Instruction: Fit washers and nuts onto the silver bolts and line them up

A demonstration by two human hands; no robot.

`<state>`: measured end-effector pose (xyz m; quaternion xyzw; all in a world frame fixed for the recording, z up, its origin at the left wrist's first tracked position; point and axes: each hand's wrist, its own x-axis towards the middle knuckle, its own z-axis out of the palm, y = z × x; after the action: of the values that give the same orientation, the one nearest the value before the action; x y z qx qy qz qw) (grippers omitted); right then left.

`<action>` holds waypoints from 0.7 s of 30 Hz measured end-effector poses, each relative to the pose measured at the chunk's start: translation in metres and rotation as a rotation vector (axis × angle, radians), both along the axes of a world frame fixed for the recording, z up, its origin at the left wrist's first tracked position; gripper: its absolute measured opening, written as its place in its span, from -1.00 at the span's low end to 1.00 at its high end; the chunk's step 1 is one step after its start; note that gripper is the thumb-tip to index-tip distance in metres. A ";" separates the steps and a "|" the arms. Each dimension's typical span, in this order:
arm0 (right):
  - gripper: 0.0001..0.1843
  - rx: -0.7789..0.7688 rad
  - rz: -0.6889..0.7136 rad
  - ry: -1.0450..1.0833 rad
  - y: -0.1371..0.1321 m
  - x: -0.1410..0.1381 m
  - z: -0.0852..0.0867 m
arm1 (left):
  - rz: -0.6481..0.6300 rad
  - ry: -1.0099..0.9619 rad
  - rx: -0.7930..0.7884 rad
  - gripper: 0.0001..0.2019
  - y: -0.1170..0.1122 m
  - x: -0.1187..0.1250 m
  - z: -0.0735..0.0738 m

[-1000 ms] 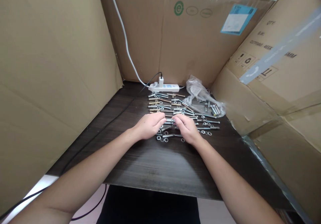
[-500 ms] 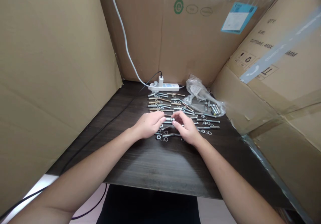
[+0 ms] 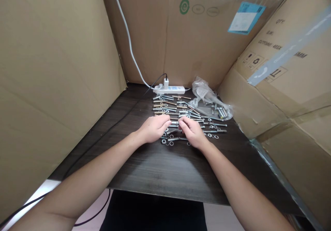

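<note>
My left hand [image 3: 154, 128] is closed on a silvery expansion bolt [image 3: 174, 123] that lies level between my two hands. At the bolt's right end, the thumb and fingers of my right hand [image 3: 192, 131] are pinched together and hide that end. Under and around my hands, loose metal parts lie in rough rows. Among them are a grey sleeve [image 3: 173, 139], a hex nut [image 3: 163, 141] and a flat washer [image 3: 171, 143] just in front of my hands. To the right of my right hand lies a long bolt [image 3: 218, 131].
Behind the parts stands a white power strip [image 3: 176, 90] with a charger [image 3: 166, 83] and cables. A clear plastic bag [image 3: 204, 91] holding metal pieces lies at the back right. Cardboard [image 3: 144, 34] walls enclose the dark table [image 3: 165, 169] at the left, back and right.
The fingers of my right hand have drawn closer together over the bolt's right end, which showed more before. My left hand has stayed in place.
</note>
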<state>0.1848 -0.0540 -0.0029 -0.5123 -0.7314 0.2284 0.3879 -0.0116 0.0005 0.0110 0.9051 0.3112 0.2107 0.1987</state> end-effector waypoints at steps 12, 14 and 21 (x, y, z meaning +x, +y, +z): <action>-0.72 -0.002 -0.020 0.007 -0.001 -0.001 0.002 | 0.003 -0.001 -0.007 -0.70 0.000 0.000 0.000; -0.65 0.001 -0.016 -0.008 0.000 -0.001 0.002 | -0.001 0.001 -0.002 -0.71 0.000 0.000 0.000; -0.87 -0.012 0.016 0.116 -0.002 -0.002 -0.001 | 0.007 0.005 -0.013 -0.70 -0.001 0.000 0.001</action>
<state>0.1828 -0.0557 -0.0036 -0.4948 -0.7104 0.2651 0.4246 -0.0113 -0.0006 0.0118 0.9032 0.3162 0.2073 0.2030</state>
